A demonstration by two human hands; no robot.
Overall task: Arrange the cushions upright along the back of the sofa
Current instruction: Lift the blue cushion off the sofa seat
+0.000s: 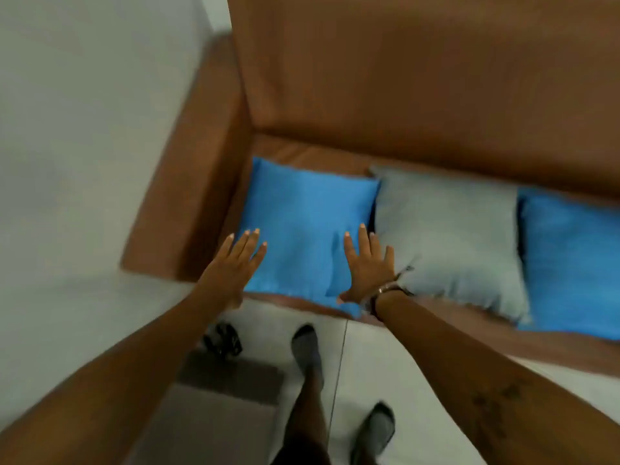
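Three cushions lie flat on the seat of a brown sofa (419,78). The left one is a blue cushion (302,216) beside the armrest, a grey cushion (446,236) lies in the middle, and a second blue cushion (573,263) sits at the right, cut off by the frame edge. My left hand (235,263) hovers flat at the left blue cushion's near left edge, fingers apart and empty. My right hand (367,266) rests flat on that cushion's near right part, next to the grey cushion, fingers spread.
The sofa's left armrest (188,196) runs close beside the left blue cushion. A pale wall (84,112) lies to the left. On the light tiled floor below are my feet in grey socks (307,347), a small dark object (223,338) and a brownish mat (214,407).
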